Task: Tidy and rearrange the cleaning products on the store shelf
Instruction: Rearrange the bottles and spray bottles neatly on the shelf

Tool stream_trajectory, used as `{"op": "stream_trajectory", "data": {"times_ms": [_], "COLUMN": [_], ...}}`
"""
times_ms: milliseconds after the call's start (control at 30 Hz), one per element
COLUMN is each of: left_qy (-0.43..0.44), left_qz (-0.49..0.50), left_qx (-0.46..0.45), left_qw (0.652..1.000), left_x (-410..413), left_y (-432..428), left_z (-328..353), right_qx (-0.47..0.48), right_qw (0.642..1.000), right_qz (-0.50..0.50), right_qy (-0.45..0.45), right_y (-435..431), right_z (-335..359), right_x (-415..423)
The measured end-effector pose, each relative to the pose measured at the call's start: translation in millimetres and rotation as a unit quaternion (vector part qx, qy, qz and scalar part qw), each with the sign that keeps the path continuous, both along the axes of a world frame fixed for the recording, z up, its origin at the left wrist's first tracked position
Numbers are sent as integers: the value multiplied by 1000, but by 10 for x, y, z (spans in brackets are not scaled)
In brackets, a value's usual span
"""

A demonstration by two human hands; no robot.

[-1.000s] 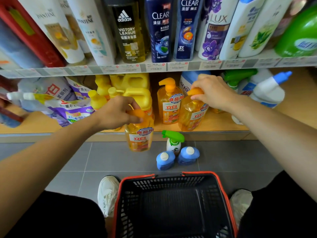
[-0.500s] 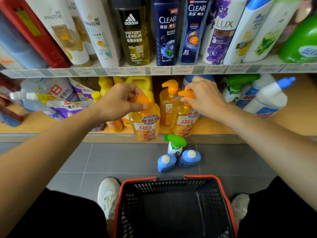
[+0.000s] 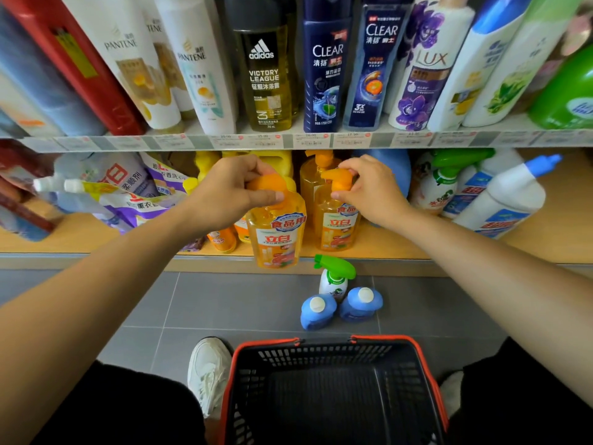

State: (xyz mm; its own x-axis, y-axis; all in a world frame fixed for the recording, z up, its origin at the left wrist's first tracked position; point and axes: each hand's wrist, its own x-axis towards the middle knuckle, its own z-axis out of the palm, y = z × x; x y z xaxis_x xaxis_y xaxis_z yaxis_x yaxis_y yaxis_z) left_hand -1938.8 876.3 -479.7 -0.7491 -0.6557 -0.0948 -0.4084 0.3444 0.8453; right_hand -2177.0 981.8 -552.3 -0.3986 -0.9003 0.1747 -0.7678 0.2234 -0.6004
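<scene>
My left hand (image 3: 224, 191) grips the orange pump top of a clear orange dish-soap bottle (image 3: 277, 236), held at the front lip of the lower shelf (image 3: 401, 252). My right hand (image 3: 372, 191) grips the pump of a second orange dish-soap bottle (image 3: 337, 226) standing on that shelf just to the right. A third orange pump bottle (image 3: 316, 175) stands behind them. Yellow jugs (image 3: 285, 162) sit further back, partly hidden by my left hand.
Refill pouches (image 3: 128, 191) lie at the left of the lower shelf, white and blue bottles (image 3: 500, 200) at the right. Shampoo bottles (image 3: 324, 69) line the upper shelf. On the floor stand a green spray bottle (image 3: 333, 277) and two blue bottles (image 3: 340, 308). A red-rimmed basket (image 3: 330, 345) sits below.
My left hand has lifted its bottle up from below the shelf edge to shelf level. My right hand has drawn its bottle leftward, close beside the other one.
</scene>
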Motion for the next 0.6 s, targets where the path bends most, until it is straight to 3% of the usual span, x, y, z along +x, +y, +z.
{"op": "stream_trajectory", "data": {"times_ms": [100,233,333,433,600], "left_qy": [20,65,107,145,171], "left_qz": [-10,-30,-34,-38,-40], "left_qx": [9,23,40,64,76], "left_qw": [1000,997,993,987,982], "left_x": [-91,-255,-418,-588,-812], "left_y": [44,130,205,298,418], "left_z": [34,107,167,200,134], "right_qx": [18,-72,-5,-5,-50], "right_qw": [998,989,978,973,972], "right_qz": [15,-85,-10,43,-6], "right_qy": [-66,-99,-206,-226,-231], "right_y": [126,388,570,641,645], "right_z": [1,-96,-128,-168,-171], "right_x": [-86,-13,162,254,54]}}
